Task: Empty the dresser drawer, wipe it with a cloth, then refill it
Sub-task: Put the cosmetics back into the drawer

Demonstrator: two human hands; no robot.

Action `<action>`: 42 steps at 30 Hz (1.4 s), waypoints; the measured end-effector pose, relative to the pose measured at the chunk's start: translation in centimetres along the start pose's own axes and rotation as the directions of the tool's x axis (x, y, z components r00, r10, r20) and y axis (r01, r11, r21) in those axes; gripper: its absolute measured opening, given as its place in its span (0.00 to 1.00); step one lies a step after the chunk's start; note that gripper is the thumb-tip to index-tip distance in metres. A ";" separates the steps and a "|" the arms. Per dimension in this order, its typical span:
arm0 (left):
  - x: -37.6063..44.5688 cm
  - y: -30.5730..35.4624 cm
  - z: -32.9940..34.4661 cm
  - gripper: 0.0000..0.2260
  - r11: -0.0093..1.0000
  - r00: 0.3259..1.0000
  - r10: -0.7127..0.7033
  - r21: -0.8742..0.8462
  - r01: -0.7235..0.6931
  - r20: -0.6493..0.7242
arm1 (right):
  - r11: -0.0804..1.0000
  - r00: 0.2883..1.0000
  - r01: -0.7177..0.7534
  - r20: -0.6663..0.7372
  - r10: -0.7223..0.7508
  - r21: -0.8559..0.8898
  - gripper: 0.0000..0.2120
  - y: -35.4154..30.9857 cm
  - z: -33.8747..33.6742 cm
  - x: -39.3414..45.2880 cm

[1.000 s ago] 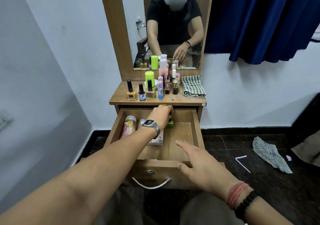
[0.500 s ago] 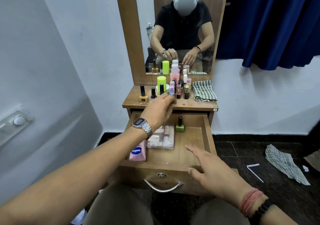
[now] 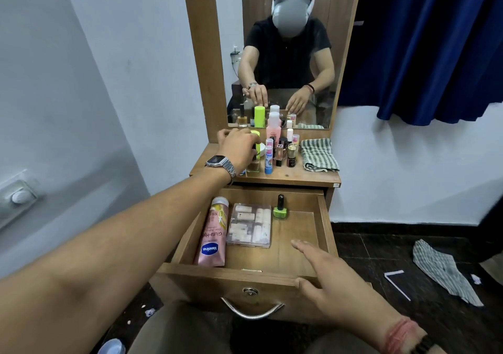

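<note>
A: Item one, the drawer [image 3: 322,234]: where is it sitting, and what is it holding?

B: It is standing pulled out below the dresser top [image 3: 296,175]. Inside, a pink Vaseline tube [image 3: 213,234] is lying along the left wall, a clear case of small vials [image 3: 250,225] is lying just beside it, and a green nail polish bottle [image 3: 280,208] is standing upright at the back, next to the case. The right half is showing bare wood.

A: Item two, the hands?

B: The left hand [image 3: 239,149] is reaching over the bottles on the dresser top, fingers curling down round a small bottle with a black cap [image 3: 253,163]; whether they are actually gripping it I cannot tell. The right hand [image 3: 330,280] is resting on the drawer's front right edge, fingers straight and slightly apart, holding nothing.

A: Surroundings?

B: A cluster of cosmetics [image 3: 280,149] is standing on the dresser top, with a folded striped cloth [image 3: 319,154] to its right. A second striped cloth [image 3: 443,274] is lying on the dark floor.
</note>
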State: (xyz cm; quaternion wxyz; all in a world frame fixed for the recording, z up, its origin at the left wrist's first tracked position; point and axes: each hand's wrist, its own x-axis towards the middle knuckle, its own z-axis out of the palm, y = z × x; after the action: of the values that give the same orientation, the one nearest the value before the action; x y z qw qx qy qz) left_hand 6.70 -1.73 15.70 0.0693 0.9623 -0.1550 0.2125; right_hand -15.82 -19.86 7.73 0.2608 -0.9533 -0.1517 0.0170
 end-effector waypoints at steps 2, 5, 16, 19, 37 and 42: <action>0.0 0.1 0.2 0.11 1.000 1.000 -0.004 -0.022 0.004 0.000 | 1.000 1.000 0.001 0.000 -0.001 0.003 0.32 0.1 0.0 0.0; -0.3 0.0 0.1 0.09 0.999 1.000 -0.003 -0.049 0.002 -0.014 | 1.000 1.000 0.008 -0.007 -0.008 0.004 0.32 0.0 -0.1 0.0; -5.8 1.4 -3.5 0.07 0.985 0.974 0.146 -0.070 -0.160 -0.174 | 0.999 0.998 0.051 -0.032 -0.051 -0.002 0.31 -0.9 -0.9 -0.3; -8.3 3.3 -2.3 0.06 0.962 0.969 0.235 -0.125 -0.243 -0.079 | 0.999 0.998 0.053 -0.030 -0.053 -0.011 0.30 -1.1 -1.1 -0.3; -7.4 4.5 7.9 0.08 0.972 0.949 0.212 -0.148 -0.181 0.233 | 0.997 0.998 0.055 0.001 -0.055 -0.048 0.30 -1.1 -0.6 -0.5; -7.3 4.7 8.2 0.07 0.975 0.956 0.191 -0.156 -0.159 0.224 | 0.997 0.999 0.050 0.008 -0.050 -0.053 0.30 -0.9 -0.8 -0.6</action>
State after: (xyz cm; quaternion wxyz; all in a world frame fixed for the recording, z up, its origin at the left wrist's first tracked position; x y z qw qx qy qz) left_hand 2.05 -5.79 5.44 0.0966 0.9563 -0.2611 0.0899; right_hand -16.57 -19.72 8.79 0.2352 -0.9557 -0.1766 0.0096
